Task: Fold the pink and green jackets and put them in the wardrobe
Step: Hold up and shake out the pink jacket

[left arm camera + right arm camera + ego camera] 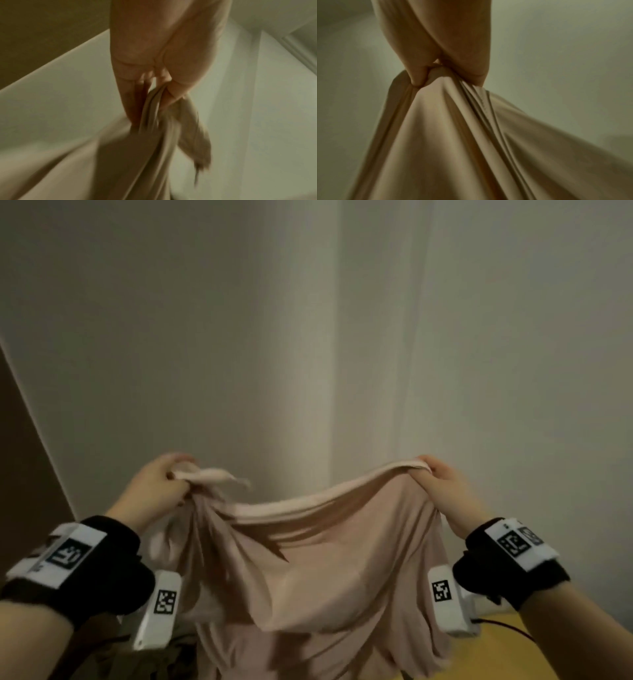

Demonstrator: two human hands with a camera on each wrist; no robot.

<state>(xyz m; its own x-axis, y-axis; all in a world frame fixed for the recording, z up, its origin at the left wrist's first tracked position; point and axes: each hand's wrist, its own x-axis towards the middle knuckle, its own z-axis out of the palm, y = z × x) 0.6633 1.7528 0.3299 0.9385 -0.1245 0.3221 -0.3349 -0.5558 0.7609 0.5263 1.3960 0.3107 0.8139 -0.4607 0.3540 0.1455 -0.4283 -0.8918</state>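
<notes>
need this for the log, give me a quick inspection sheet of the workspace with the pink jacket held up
surface: yellow surface at lower right, mostly hidden by cloth
job's things: pink jacket held up in the air, spread between both hands, hanging in folds, not yet folded; dark olive cloth below it, perhaps the green jacket, cannot tell; wardrobe nothing seen
clutter: nothing seen
grippers: left hand grips a bunched top edge; right hand pinches the other top edge
cables: thin dark cable across the yellow surface
surroundings: plain pale wall with a corner
</notes>
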